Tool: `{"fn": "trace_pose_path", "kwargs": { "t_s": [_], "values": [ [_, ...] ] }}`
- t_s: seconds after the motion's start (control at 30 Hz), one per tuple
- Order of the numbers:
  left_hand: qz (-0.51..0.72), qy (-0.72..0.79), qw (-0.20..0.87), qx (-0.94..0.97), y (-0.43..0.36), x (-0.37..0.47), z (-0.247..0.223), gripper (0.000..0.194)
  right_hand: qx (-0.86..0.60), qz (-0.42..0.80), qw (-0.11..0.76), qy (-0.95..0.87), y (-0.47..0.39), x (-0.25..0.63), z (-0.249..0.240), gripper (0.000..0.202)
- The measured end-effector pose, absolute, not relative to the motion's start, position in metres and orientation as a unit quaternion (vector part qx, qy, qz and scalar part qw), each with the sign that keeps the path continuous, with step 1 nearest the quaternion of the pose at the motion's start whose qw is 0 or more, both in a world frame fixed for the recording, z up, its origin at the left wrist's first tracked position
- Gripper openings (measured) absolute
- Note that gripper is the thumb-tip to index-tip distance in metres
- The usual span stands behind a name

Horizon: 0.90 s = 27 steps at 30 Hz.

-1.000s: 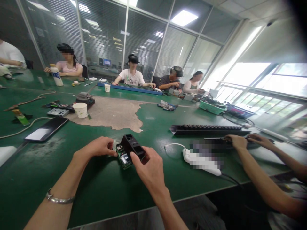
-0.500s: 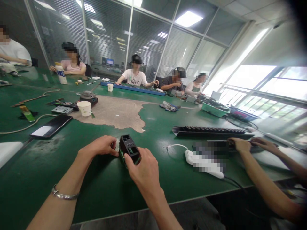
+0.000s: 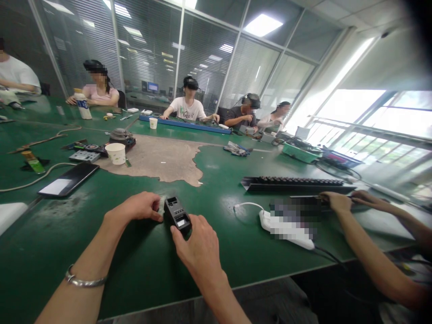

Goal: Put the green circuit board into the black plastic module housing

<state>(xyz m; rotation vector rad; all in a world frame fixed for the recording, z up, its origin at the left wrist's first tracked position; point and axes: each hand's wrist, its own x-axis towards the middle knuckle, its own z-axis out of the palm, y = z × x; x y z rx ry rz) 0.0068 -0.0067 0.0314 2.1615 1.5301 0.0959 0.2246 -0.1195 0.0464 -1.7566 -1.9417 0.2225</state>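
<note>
My right hand (image 3: 200, 240) grips the near end of a black plastic housing (image 3: 176, 210), thumb on one side and fingers on the other. The housing is a small box with rectangular openings and a row of small marks on its top face; a pale patch shows in the near opening. Just left of its far end is my left hand (image 3: 143, 208), fingers curled in and fingertips low over the green table (image 3: 141, 270). A narrow gap separates those fingertips from the housing. Whatever the left fingers may hold is hidden.
A phone (image 3: 69, 180), a paper cup (image 3: 115, 153) and a brown sheet (image 3: 155, 157) lie beyond my hands. To the right are a white power strip (image 3: 286, 231), a black slotted rail (image 3: 293, 183) and a co-worker's hands (image 3: 337, 202). Several people sit across the table.
The housing has turned in my right hand: the green board seen along its side and through its opening no longer shows. My left hand stays beside it, nearly unmoved.
</note>
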Motion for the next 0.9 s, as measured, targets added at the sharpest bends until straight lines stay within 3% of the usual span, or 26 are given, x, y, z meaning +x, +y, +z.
{"fn": "trace_pose_path", "kwargs": {
  "t_s": [0.13,0.43,0.9],
  "values": [
    [0.027,0.570,0.235,0.786,-0.007,0.007,0.032,0.040,-0.661,0.070,0.230,-0.711,-0.120,0.222,0.038,0.023],
    [0.019,0.565,0.220,0.795,-0.007,0.010,0.033,0.044,-0.648,0.069,0.273,-0.707,-0.122,0.224,0.033,0.023],
    [0.026,0.560,0.233,0.794,-0.006,0.008,0.030,0.052,-0.592,0.062,0.417,-0.687,-0.098,0.265,0.063,0.026]
  ]
}}
